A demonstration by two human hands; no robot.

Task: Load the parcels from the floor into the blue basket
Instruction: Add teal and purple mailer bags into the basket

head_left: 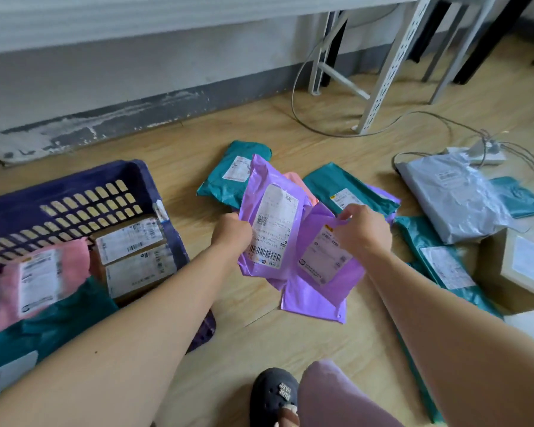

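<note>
Blue slotted plastic basket [142, 171], part filled, lies at 9 o'clock from the left hand [232, 232], which grips a lilac plastic mailer bag [275, 223] by its left edge, long axis near 12 to 6. At 3 o'clock the right hand [364, 232] pinches the top edge of a second lilac mailer [315, 291], its bottom on the floor [259, 334]. Left hand is nearer the basket.

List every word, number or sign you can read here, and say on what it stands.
"RUN", then perhaps "FAST": on the dark shoe.
Label of the purple parcel in the left hand: barcode and QR code, print too small.
Label of the second purple parcel pinched by the right hand: too small.
Labels in the blue basket: blurred.
</note>
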